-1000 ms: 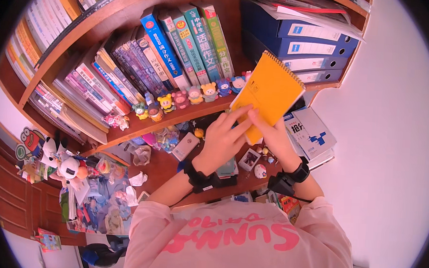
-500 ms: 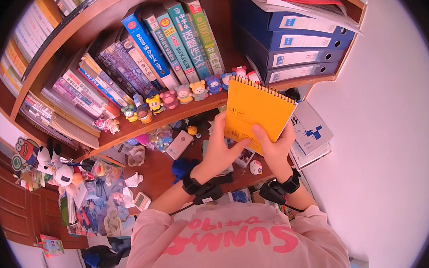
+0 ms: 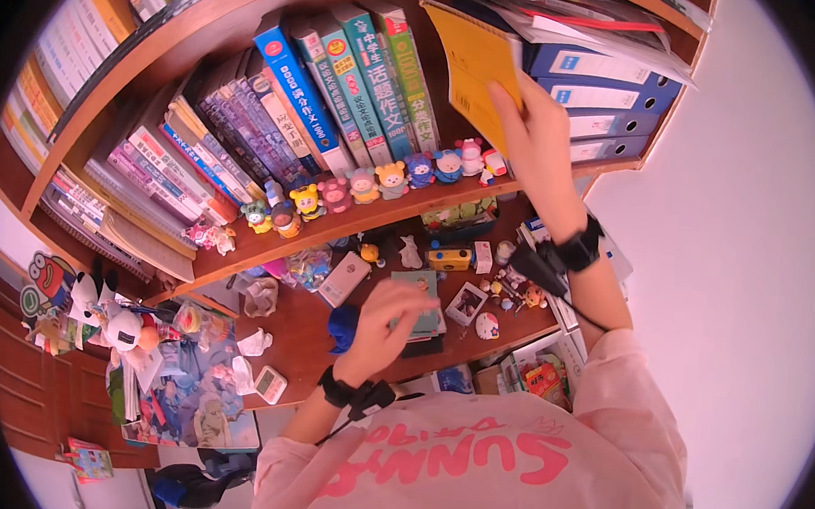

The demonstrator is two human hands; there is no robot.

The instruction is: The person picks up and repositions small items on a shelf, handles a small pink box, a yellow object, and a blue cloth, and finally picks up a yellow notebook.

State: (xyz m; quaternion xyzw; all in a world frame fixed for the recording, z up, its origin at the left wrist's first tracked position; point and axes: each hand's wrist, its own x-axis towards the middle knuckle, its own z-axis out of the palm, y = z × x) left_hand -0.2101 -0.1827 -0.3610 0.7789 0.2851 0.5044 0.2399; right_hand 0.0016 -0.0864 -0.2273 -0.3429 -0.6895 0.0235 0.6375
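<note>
Shelf (image 3: 240, 244): a wooden bookcase fills the frame; upright books on the upper board, a cluttered board beneath.
Binders (image 3: 603, 108): 3 blue ones lie stacked at top right, loose papers on top.
Notebook (image 3: 470, 67): 1 yellow pad, tilted, held up between the books and the binders, its edge at the gap.
Right hand (image 3: 541, 137): raised, fingers and thumb pinching the notebook's lower corner.
Left hand (image 3: 389, 323): loosely curled, holding nothing, hovering over a green booklet (image 3: 421, 297) on the lower board.
Books (image 3: 353, 79): about 4 tall blue-green spines beside the notebook; many more to the left, too packed to count.
Figurines (image 3: 379, 180): roughly 10 small toys line the board's edge.
Doing it well: the notebook likely wants squaring upright with the spines and a slow slide, clear of the figurines below.
</note>
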